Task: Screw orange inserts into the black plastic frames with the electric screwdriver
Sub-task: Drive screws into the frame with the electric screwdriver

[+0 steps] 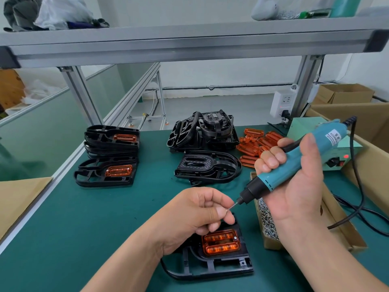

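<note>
**Loading a screw onto the driver bit**

The orange insert sits seated in the black plastic frame, which lies flat on the green desk just below the hands, within easy reach. One screw head seems to show at the insert's upper right corner. Above it, the left hand pinches a small screw between thumb and forefinger, offering it to the bit of the electric screwdriver, presumably so the tip can pick it up. The right hand wraps its grip firmly round the teal body, angled down toward the left. The box of screws lies just beside the frame. Farther back, finished frames stack left; bare frames and loose inserts wait right.
</note>
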Motion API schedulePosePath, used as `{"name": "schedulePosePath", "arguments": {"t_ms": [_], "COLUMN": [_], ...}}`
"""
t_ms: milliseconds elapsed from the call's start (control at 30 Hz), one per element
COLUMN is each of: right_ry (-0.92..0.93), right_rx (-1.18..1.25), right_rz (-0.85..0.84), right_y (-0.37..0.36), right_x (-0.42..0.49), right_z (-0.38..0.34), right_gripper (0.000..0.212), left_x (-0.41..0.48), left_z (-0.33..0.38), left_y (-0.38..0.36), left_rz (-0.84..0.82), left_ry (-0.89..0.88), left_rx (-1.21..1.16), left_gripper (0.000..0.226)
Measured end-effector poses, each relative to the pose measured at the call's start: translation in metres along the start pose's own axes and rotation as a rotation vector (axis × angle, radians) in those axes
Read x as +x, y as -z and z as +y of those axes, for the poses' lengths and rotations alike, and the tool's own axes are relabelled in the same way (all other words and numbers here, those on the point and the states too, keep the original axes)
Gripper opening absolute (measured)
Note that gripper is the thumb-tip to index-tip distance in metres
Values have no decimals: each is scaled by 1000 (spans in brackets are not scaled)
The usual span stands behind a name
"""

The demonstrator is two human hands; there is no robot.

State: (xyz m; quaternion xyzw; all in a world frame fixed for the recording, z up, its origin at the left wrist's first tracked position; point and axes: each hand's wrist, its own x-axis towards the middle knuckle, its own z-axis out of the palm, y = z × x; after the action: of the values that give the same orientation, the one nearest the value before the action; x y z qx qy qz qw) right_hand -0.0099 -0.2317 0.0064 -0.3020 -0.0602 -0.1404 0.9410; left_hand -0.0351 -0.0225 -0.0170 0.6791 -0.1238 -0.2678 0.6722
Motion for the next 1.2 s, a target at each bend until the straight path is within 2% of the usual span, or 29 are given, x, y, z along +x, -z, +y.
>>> {"name": "schedulePosePath", "arguments": {"t_ms": [1200], "right_ry": [-56], "right_rx": [-3], "right_rz": [-20], "right_y": [5], "right_x": [-1], "right_z": [2], "right_gripper": [37], "left_x": [-3], "left_z": [4], "left_y": [-2], "left_rz": [-41], "left_ry": [-36], "left_rx": [183], "left_gripper": [23]}}
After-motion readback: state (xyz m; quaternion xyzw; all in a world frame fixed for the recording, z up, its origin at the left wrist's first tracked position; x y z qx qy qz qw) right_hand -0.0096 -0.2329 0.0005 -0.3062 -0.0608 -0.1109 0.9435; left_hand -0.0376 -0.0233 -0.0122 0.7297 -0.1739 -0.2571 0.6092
